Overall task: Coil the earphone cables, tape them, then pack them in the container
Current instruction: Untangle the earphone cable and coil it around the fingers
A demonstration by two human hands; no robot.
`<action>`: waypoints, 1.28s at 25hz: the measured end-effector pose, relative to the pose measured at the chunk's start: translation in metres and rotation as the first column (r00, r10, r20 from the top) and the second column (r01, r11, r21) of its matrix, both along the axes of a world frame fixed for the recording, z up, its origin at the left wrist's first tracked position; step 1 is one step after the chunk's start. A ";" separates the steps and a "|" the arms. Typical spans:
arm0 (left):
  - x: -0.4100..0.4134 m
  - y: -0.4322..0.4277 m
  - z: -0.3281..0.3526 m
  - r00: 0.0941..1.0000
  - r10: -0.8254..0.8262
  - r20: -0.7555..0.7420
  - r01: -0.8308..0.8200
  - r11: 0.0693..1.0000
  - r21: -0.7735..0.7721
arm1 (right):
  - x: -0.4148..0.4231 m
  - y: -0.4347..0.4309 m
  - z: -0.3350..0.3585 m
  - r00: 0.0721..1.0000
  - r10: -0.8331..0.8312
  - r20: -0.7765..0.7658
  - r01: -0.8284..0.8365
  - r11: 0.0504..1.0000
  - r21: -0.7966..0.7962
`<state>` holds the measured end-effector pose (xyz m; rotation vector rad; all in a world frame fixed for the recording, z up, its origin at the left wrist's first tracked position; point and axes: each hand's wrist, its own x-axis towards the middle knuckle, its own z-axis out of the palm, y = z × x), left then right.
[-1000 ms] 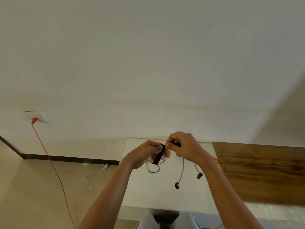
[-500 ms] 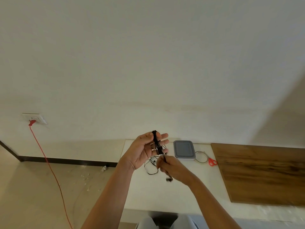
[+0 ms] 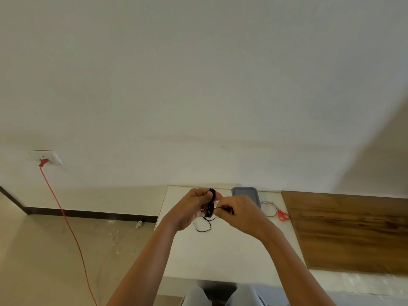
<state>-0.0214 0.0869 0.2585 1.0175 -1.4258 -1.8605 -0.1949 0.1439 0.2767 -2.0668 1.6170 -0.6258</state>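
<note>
A black earphone cable is wound in loops around the fingers of my left hand, held above the white table. My right hand sits close to the right of the coil and pinches the loose end of the same cable. A slack loop of black cable hangs below my left hand onto the table. The grey container with its lid on lies at the table's far edge, partly hidden behind my right hand.
A clear tape roll and red-handled scissors lie right of the container. A brown wooden board covers the table's right part. A red cord runs from a wall socket down across the floor at the left.
My right hand rose from below the coil to beside it, carrying the cable end up. The dangling earbuds are no longer in sight and my left fingers have curled around the coil.
</note>
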 end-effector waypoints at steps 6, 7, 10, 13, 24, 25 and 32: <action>-0.003 0.006 -0.004 0.993 -0.117 -0.004 0.117 0.991 0.063 | -0.007 -0.023 0.013 0.976 0.006 0.219 0.008 0.998 -0.065; -0.004 0.006 -0.004 0.993 -0.119 -0.018 0.120 0.990 0.076 | -0.008 -0.026 0.012 0.947 0.008 0.321 -0.004 1.000 -0.015; -0.003 0.008 -0.005 0.987 -0.149 -0.058 0.155 0.981 0.119 | -0.014 -0.033 0.008 0.824 0.022 0.567 -0.128 0.981 0.147; -0.003 0.011 -0.005 0.976 -0.166 -0.141 0.188 0.970 0.158 | -0.015 -0.037 -0.002 0.645 -0.020 0.764 -0.305 0.910 0.281; -0.003 0.009 -0.010 0.974 -0.012 -0.227 0.074 0.960 0.269 | -0.003 -0.029 -0.025 0.579 -0.166 0.798 -0.079 0.963 0.257; -0.004 0.008 -0.011 0.981 -0.012 -0.195 0.063 0.964 0.260 | -0.001 -0.028 -0.027 0.586 -0.178 0.791 -0.042 0.967 0.250; -0.009 0.005 -0.022 0.963 -0.012 0.268 0.023 0.999 -0.041 | 0.001 -0.028 -0.040 0.581 -0.330 0.744 0.089 0.934 0.345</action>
